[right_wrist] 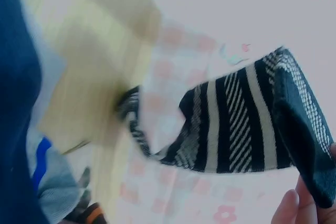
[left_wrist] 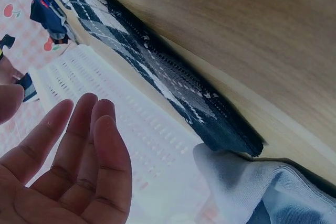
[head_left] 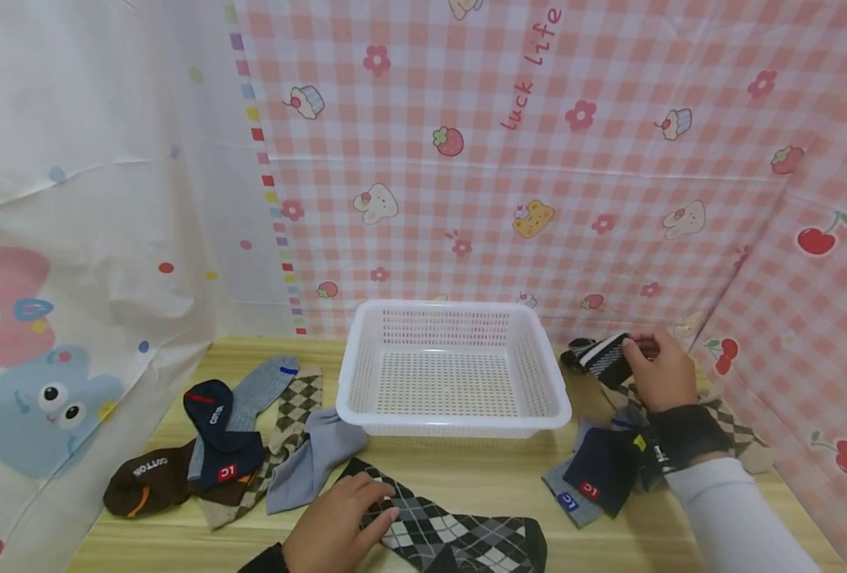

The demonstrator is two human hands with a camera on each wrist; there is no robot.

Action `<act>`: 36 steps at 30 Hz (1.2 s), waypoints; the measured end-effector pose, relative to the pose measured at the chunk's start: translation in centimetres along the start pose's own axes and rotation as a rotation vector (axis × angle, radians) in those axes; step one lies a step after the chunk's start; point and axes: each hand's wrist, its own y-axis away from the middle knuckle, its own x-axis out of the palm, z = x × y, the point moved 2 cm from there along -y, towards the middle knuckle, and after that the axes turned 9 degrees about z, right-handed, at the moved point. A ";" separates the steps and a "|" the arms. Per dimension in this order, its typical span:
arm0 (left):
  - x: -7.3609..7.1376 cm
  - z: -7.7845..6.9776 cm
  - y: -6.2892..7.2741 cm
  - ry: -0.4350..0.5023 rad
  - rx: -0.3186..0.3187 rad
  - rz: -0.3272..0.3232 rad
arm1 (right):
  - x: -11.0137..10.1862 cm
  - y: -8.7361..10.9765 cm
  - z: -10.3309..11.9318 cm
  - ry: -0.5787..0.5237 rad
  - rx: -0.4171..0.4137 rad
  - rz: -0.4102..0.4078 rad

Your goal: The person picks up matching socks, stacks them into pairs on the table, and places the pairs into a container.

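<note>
My right hand (head_left: 663, 372) pinches a black-and-white striped sock (head_left: 607, 360) by its cuff, at the right of the table. In the right wrist view the striped sock (right_wrist: 236, 121) hangs from the fingertips (right_wrist: 287, 207), its far end trailing toward the table. My left hand (head_left: 341, 521), fingers relaxed and apart, is over the end of a black, grey and white argyle sock (head_left: 466, 532) at the front. The left wrist view shows the palm (left_wrist: 58, 198) holding nothing, with the argyle sock (left_wrist: 142, 51) beyond it.
A white plastic basket (head_left: 452, 422) stands at the middle back with nothing in it. At left lie several socks, among them a brown one (head_left: 147, 481), a navy one (head_left: 226, 446) and a plain grey one (head_left: 316, 458). Navy (head_left: 603, 469) and checkered (head_left: 739, 422) socks lie at right.
</note>
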 end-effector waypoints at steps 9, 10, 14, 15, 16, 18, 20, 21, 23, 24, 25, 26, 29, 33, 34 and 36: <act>0.0 0.0 0.0 -0.001 0.021 -0.013 | -1.8 1.5 3.0 -0.090 0.062 -0.047; 0.0 -0.1 0.1 0.000 0.024 -0.016 | -2.1 1.8 3.3 -0.101 0.075 -0.047; -0.1 -0.3 0.1 0.003 0.042 -0.034 | -3.2 3.0 4.6 -0.195 0.069 -0.074; -0.2 -0.3 0.1 0.004 0.047 -0.038 | -3.4 3.3 4.9 -0.230 0.057 -0.081; -0.2 -0.4 0.1 0.004 0.051 -0.043 | -3.6 3.6 5.2 -0.256 0.043 -0.089; -0.3 -0.4 0.0 0.004 0.052 -0.047 | -3.9 4.4 5.9 -0.301 0.005 -0.110; -0.3 -0.5 0.0 0.001 0.051 -0.053 | -4.1 5.2 6.6 -0.337 -0.043 -0.124; -0.3 -0.6 0.0 0.000 0.047 -0.056 | -4.2 5.7 7.0 -0.343 -0.060 -0.124; -0.3 -0.8 0.0 -0.004 0.042 -0.065 | -4.4 6.7 7.7 -0.361 -0.098 -0.118; -0.4 -0.9 0.1 -0.003 0.040 -0.072 | -4.5 7.3 8.0 -0.368 -0.112 -0.105; -0.4 -1.0 0.1 -0.002 0.037 -0.083 | -4.5 7.9 8.4 -0.382 -0.125 -0.096; -0.4 -1.1 0.1 0.000 0.036 -0.095 | -4.6 8.5 8.7 -0.388 -0.136 -0.085; -0.6 -1.4 0.2 0.013 0.039 -0.136 | -4.7 10.4 9.5 -0.435 -0.153 -0.046; -0.8 -1.7 0.3 0.023 0.043 -0.200 | -4.3 12.8 9.9 -0.568 -0.159 0.029; -0.8 -1.8 0.3 0.026 0.045 -0.216 | -4.1 13.3 9.9 -0.618 -0.162 0.054; -0.9 -1.9 0.4 0.033 0.049 -0.240 | -3.6 14.3 9.9 -0.693 -0.177 0.114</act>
